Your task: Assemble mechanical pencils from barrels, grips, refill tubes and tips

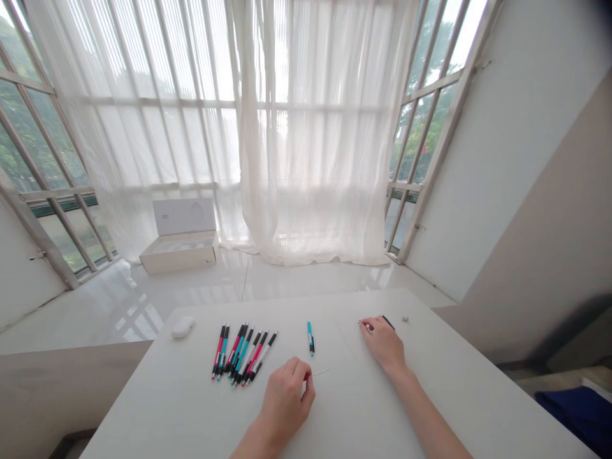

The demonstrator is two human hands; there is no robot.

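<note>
My left hand [287, 392] is closed near the front of the white table, with a bit of pink pen part [306, 377] showing between thumb and fingers. Beside it a thin pale stick [321, 371] juts out to the right; whether the hand holds it I cannot tell. Farther right, my right hand [385, 345] rests on the table, thumb and fingertips pinched at a tiny dark piece. A black piece [388, 322] shows behind its knuckles. Between the hands lie a blue pen barrel [310, 338] with a black clip and a thin pale line, perhaps a refill [344, 338].
Several pink, blue and white pens [243, 354] lie in a row at left. A white earbud-like case [182, 327] is behind them. Small grey pieces [405, 319] lie at right. An opened white box [182, 252] stands on the sill before the curtain [315, 159].
</note>
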